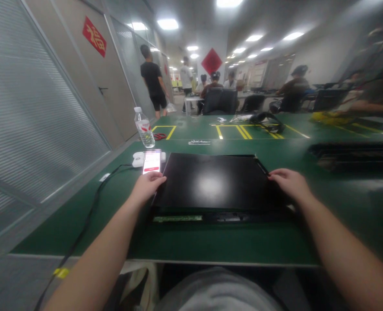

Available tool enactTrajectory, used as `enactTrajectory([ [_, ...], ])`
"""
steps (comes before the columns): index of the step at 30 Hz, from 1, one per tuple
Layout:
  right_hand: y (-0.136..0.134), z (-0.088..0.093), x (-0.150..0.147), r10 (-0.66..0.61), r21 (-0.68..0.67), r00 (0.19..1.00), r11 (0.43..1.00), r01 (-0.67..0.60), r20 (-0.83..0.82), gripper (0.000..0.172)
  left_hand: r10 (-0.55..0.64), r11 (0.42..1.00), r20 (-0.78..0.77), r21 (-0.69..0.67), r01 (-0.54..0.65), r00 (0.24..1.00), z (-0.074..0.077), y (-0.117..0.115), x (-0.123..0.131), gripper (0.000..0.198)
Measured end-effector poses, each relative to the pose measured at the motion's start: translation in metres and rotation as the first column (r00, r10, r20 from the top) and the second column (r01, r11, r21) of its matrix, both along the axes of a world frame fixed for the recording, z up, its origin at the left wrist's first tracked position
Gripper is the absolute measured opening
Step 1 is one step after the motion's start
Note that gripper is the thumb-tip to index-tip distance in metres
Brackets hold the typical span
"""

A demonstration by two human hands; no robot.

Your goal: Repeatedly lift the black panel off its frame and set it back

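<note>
A dark, flat display panel [213,183] lies in front of me, with a ceiling light mirrored in its middle. My left hand [147,186] pinches its left edge between thumb and fingers. At the right edge, the fingers of my right hand [290,183] close on the panel's side. Under the panel is a black frame [259,216], its front strip showing below the panel's near edge. A green circuit board strip [177,218] is visible in that front part. Just beyond my left hand is a phone [152,160] with a lit screen.
A water bottle [144,128], red-handled scissors [159,136] and a white power strip [138,159] with a black cable [96,196] are at the left on the green table [230,244]. Dark long parts [349,156] lie at the right. Several people are farther back.
</note>
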State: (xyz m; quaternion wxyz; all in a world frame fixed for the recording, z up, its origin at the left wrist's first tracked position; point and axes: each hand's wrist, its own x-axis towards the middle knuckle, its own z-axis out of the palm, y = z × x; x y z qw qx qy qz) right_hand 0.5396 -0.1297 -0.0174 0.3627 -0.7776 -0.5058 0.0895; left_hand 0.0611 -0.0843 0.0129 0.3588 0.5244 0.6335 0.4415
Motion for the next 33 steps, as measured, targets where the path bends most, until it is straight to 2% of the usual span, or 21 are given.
enactTrajectory([
  [10,-0.002,0.005,-0.003,-0.026,-0.025,0.998,0.999,0.024,-0.055,0.020,-0.026,1.000,-0.229,0.005,0.028,0.973,0.009,-0.004,0.000,0.025],
  [16,-0.002,0.006,-0.003,-0.025,-0.025,0.993,0.999,0.023,-0.119,0.021,-0.032,0.999,-0.242,0.000,0.033,0.970,0.006,-0.001,-0.002,0.028],
  [22,-0.002,0.008,-0.004,-0.051,-0.051,0.984,0.998,0.043,-0.171,0.022,-0.035,0.999,-0.332,0.027,0.047,0.943,0.002,0.001,-0.004,0.027],
  [33,-0.004,0.010,-0.005,-0.029,-0.050,0.984,0.999,0.021,-0.177,0.020,-0.080,0.996,-0.457,0.008,0.094,0.886,-0.002,0.002,-0.005,0.025],
])
